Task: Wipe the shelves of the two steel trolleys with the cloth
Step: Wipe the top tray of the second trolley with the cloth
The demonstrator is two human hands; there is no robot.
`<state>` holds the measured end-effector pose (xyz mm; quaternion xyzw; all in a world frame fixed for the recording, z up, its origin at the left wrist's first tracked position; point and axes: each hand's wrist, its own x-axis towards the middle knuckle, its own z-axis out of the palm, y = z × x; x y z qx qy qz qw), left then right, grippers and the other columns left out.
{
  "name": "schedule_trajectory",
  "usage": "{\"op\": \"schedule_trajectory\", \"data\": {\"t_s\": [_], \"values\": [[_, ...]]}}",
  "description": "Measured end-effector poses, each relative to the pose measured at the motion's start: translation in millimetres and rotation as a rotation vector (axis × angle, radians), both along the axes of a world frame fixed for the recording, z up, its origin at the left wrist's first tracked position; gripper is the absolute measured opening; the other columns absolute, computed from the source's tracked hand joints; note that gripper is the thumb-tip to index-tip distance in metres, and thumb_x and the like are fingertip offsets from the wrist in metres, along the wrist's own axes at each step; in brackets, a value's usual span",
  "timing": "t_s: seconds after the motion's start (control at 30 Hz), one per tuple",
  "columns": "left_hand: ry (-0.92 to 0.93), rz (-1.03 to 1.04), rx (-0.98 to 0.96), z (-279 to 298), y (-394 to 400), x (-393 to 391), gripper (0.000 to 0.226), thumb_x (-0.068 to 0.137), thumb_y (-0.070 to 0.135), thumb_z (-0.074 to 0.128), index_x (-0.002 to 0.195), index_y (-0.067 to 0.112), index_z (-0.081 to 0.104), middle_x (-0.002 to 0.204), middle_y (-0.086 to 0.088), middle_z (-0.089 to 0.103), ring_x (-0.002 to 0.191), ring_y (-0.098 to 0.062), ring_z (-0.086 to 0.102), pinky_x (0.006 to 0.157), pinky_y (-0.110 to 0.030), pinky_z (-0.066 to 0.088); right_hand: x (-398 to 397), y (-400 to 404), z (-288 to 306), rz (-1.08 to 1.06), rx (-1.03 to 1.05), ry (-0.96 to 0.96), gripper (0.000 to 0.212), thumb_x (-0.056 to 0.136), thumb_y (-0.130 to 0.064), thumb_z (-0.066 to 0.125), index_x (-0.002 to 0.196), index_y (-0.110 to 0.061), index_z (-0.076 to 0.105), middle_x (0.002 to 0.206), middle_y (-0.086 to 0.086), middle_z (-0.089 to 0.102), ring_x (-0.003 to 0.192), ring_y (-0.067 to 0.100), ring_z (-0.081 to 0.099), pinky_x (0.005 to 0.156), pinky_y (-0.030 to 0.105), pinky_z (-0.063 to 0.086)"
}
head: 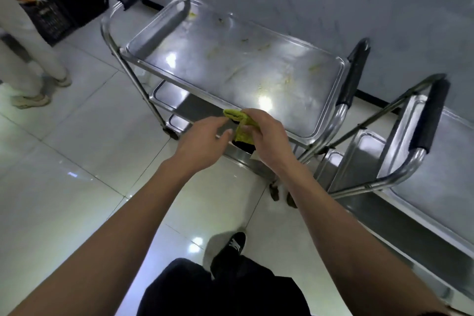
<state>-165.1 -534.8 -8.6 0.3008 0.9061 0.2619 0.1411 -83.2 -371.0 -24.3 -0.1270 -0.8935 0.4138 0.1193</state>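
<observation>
Cloth (239, 124), yellow-green, bunched, held in front of the near edge of the left trolley (230, 59); its top shelf shows yellowish smears. Right hand (266, 133) w/ grip curled round the cloth; left hand (202, 142) w/ grip apart, fingers relaxed just beside it. Second trolley (410, 156) stands to the right, handles near each other.

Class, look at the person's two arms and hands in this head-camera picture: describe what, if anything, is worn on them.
Both forearms are bare, with no sleeves in view. The left hand and the right hand wear no gloves, and no rings, watch or wristband show on either.
</observation>
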Motion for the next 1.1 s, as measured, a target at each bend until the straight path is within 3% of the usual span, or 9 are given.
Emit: {"op": "schedule_trajectory", "data": {"t_s": [0.13,0.27,0.33,0.43,0.53,0.67,0.83,1.0,1.1], "values": [[-0.088,0.020,0.113,2.0,26.3,-26.7,0.041,0.100,0.039,0.051,0.138,0.025,0.058,0.132,-0.001,0.064,0.119,-0.021,0.059,0.099,-0.043,0.050,-25.0,19.0,-5.6,0.005,-0.027,0.026,0.036,0.095,-0.007,0.053,0.127,-0.018,0.063,0.119,-0.001,0.066,0.105,0.020,0.062,0.090,0.042,0.052],[-0.183,0.033,0.216,0.8,47.6,-55.0,0.030,0.102,0.035,0.049,0.128,0.033,0.064,0.113,0.006,0.070,0.103,-0.016,0.061,0.093,-0.040,0.053,-49.0,28.9,-11.2,0.000,-0.181,0.033,0.042,0.097,0.004,0.051,0.130,-0.019,0.064,0.122,-0.004,0.067,0.108,0.010,0.064,0.092,0.026,0.053],[-0.236,0.019,0.232,-2.1,56.2,-71.5,0.031,0.102,0.034,0.048,0.129,0.037,0.064,0.111,0.009,0.070,0.102,-0.013,0.062,0.093,-0.037,0.053,-62.1,31.2,-12.1,-0.023,-0.283,0.041,0.043,0.098,0.005,0.049,0.130,-0.021,0.064,0.121,-0.007,0.068,0.109,0.010,0.066,0.095,0.025,0.053],[-0.289,-0.016,0.246,-7.7,69.6,-102.3,0.037,0.102,0.032,0.049,0.138,0.037,0.058,0.117,0.008,0.070,0.108,-0.009,0.062,0.097,-0.031,0.051,-85.0,32.0,-10.1,-0.079,-0.379,0.070,0.043,0.098,0.002,0.048,0.128,-0.024,0.066,0.111,-0.018,0.071,0.103,0.000,0.068,0.087,0.011,0.050],[-0.348,-0.037,0.249,-13.4,84.1,-143.0,0.045,0.102,0.032,0.050,0.147,0.034,0.049,0.126,0.004,0.068,0.116,-0.012,0.061,0.102,-0.029,0.049,-116.0,34.3,-8.2,-0.132,-0.291,0.052,0.051,0.099,0.002,0.046,0.132,-0.035,0.062,0.109,-0.026,0.071,0.103,-0.004,0.067,0.087,0.007,0.047],[-0.369,-0.116,0.260,-16.1,100.5,-196.7,0.048,0.102,0.025,0.050,0.148,0.038,0.046,0.130,0.002,0.066,0.119,-0.015,0.059,0.094,-0.021,0.042,-162.8,41.2,-13.5,-0.309,-0.112,0.002,0.052,0.099,0.002,0.048,0.143,-0.024,0.056,0.116,-0.006,0.071,0.098,0.000,0.064,0.085,0.010,0.047],[-0.410,-0.230,0.242,-14.7,115.5,-244.8,0.051,0.103,0.021,0.049,0.147,0.045,0.044,0.129,0.003,0.064,0.114,-0.014,0.058,0.093,-0.020,0.042,-199.4,42.0,-15.1,-0.429,-0.136,0.035,0.048,0.101,-0.002,0.048,0.142,-0.024,0.057,0.116,-0.007,0.072,0.100,-0.003,0.065,0.087,0.009,0.048],[-0.179,-0.341,0.122,-14.4,134.9,-277.9,0.044,0.102,0.027,0.050,0.143,0.042,0.051,0.107,0.001,0.053,0.106,-0.020,0.052,0.092,-0.039,0.049,-220.1,42.0,-10.9,-0.461,-0.122,0.093,0.047,0.098,-0.008,0.046,0.133,-0.034,0.062,0.096,-0.037,0.066,0.089,-0.008,0.065,0.078,0.005,0.047],[-0.109,-0.368,0.127,-18.6,147.3,-289.8,0.042,0.100,0.029,0.055,0.140,0.042,0.055,0.128,0.004,0.052,0.124,-0.019,0.041,0.104,-0.044,0.042,-229.9,52.5,-11.4,-0.472,-0.129,0.113,0.042,0.096,-0.015,0.045,0.126,-0.038,0.062,0.091,-0.031,0.066,0.083,-0.008,0.063,0.074,0.005,0.045]]}}
